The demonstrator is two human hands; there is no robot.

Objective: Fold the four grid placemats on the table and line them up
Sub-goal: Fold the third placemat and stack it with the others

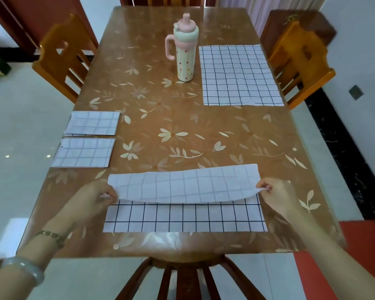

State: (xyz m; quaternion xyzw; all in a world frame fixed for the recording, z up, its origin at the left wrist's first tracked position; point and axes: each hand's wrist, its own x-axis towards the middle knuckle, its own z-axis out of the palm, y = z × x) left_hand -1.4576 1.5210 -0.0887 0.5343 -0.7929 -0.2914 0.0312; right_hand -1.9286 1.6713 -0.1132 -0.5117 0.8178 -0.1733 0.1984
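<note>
A white placemat with a dark grid lies at the near edge of the brown floral table. Its far half is lifted and curled toward me, pale underside up. My left hand pinches the lifted left corner and my right hand pinches the lifted right corner. Two folded placemats lie one behind the other by the left edge: the farther one and the nearer one. A fourth placemat lies flat and unfolded at the far right.
A tall pink and cream bottle with a handle stands near the table's middle at the back, just left of the flat placemat. Wooden chairs flank the table at the left and right. A chair back is right below me.
</note>
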